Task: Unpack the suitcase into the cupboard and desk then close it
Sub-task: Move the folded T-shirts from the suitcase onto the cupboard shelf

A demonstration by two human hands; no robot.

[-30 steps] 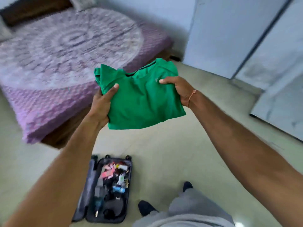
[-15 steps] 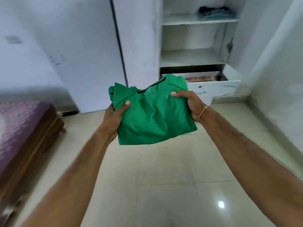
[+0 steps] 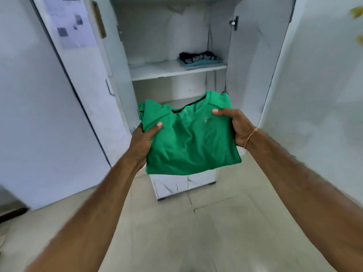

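I see both hands holding a folded green shirt (image 3: 188,142) in the air, in front of the open cupboard (image 3: 121,79). The left hand (image 3: 142,141) grips the left edge of the shirt, with the thumb lying on top of the cloth and the other fingers under it. The right hand (image 3: 236,125) grips the right edge in the same way, thumb on top near the collar; a thin thread band (image 3: 250,137) is around this wrist. The shirt lies almost flat between the two hands, collar pointing away from me, toward the cupboard.

Inside the cupboard I see a white shelf (image 3: 176,70), and on its right part a small pile of folded clothes (image 3: 199,58), dark on top and light blue below. The shirt is lower than this shelf and does not touch it. The cupboard door (image 3: 275,65) on the right stands open. Some papers (image 3: 68,22) are stuck on the panel at the left. Under the arms is a pale tiled floor (image 3: 196,232).
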